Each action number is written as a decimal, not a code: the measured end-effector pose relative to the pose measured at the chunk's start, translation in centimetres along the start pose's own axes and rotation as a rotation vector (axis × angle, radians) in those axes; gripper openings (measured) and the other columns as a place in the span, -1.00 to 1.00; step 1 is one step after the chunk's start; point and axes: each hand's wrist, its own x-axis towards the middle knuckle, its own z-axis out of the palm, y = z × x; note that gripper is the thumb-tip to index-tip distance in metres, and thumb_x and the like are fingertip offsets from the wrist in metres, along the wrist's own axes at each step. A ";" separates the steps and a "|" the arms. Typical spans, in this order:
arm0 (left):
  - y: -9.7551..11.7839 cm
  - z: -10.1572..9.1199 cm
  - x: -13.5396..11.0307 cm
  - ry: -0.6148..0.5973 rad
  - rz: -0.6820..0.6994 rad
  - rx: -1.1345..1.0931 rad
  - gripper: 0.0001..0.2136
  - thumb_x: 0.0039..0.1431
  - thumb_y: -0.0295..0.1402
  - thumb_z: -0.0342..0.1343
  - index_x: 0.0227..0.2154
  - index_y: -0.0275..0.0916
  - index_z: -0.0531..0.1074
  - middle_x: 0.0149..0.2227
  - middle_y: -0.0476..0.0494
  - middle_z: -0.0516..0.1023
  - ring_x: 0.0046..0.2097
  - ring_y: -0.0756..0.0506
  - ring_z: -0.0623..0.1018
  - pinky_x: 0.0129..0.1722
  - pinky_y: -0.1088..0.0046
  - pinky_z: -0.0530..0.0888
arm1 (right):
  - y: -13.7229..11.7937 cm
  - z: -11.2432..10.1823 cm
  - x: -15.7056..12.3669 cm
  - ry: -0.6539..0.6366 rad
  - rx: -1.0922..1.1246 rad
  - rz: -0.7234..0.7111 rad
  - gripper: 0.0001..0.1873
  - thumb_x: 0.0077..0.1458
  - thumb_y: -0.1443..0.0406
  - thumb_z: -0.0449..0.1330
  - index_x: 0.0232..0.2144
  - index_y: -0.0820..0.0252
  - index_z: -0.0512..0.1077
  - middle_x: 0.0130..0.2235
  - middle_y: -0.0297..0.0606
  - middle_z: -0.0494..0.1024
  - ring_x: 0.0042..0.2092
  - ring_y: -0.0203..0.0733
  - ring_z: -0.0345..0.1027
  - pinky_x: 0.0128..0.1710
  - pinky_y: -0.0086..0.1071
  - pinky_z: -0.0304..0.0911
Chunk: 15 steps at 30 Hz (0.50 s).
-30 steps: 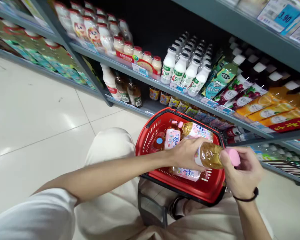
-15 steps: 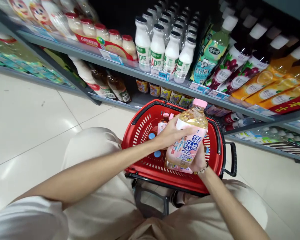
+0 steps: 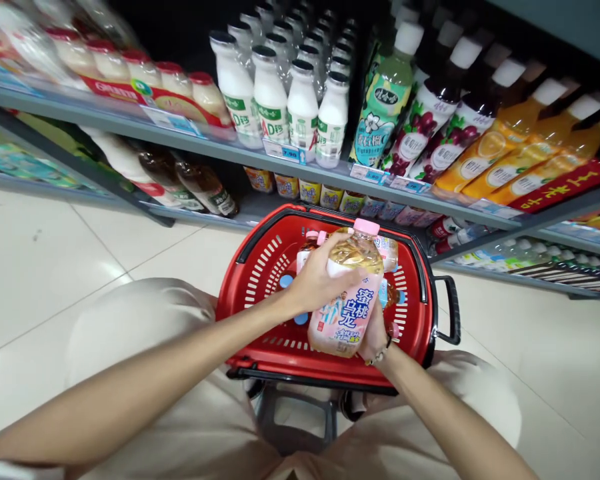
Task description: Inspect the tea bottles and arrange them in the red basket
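Note:
A large bottle of peach oolong tea point(image 3: 347, 300), with a pink cap and pink label, is tilted over the basket between my two hands. My left hand point(image 3: 317, 277) wraps its upper left side, fingers across the front below the shoulder. Against its lower right side lies my right hand point(image 3: 377, 333), closed round it, its fingers mostly hidden behind the bottle. Beneath is a red shopping basket point(image 3: 260, 360) with a black rim and handles. Inside it are several smaller bottles: a pink-capped bottle point(image 3: 307, 250) at the back, blue caps point(image 3: 287, 281) at the left and another bottle point(image 3: 390, 293) at the right.
Behind the basket stands a grey shelf point(image 3: 220, 143) with white milk-drink bottles point(image 3: 270, 100), a green bottle point(image 3: 385, 100), grape juice point(image 3: 425, 127) and orange juice point(image 3: 500, 147). Lower down are small cartons point(image 3: 310, 192). A grey stool point(image 3: 295, 417) sits below me on the tiled floor point(image 3: 555, 373).
The view has shifted, so shelf and basket appear further left. The bottle has turned a little more upright in my hands, and more bottles show behind it on the basket's right side.

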 end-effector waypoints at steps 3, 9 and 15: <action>0.0 0.1 -0.4 -0.009 0.001 0.008 -0.30 0.12 -0.14 0.40 0.23 -0.33 0.29 0.10 -0.38 0.61 0.00 -0.24 0.64 0.04 0.18 0.55 | 0.1 -0.7 -0.1 -0.020 0.005 0.027 -0.40 0.12 -0.20 0.28 -0.07 0.12 0.60 0.00 -0.14 0.71 0.26 0.14 0.46 0.28 0.05 0.37; 0.0 0.1 -0.9 -0.007 -0.016 -0.002 -0.35 0.14 -0.15 0.38 0.19 -0.31 0.30 0.06 -0.35 0.63 -0.03 -0.23 0.65 -0.01 0.20 0.57 | 0.3 -1.3 0.2 -0.055 -0.032 0.027 -0.37 0.12 -0.22 0.30 -0.04 0.12 0.59 -0.04 -0.13 0.72 0.25 0.14 0.48 0.26 0.06 0.38; -0.1 0.0 -0.8 0.018 -0.081 -0.021 -0.37 0.15 -0.08 0.37 0.19 -0.29 0.35 0.08 -0.35 0.64 -0.04 -0.24 0.66 -0.05 0.21 0.59 | 0.1 -0.4 -0.1 -0.065 -0.095 0.047 -0.38 0.11 -0.22 0.30 -0.07 0.13 0.61 -0.07 -0.12 0.73 0.21 0.16 0.51 0.23 0.06 0.41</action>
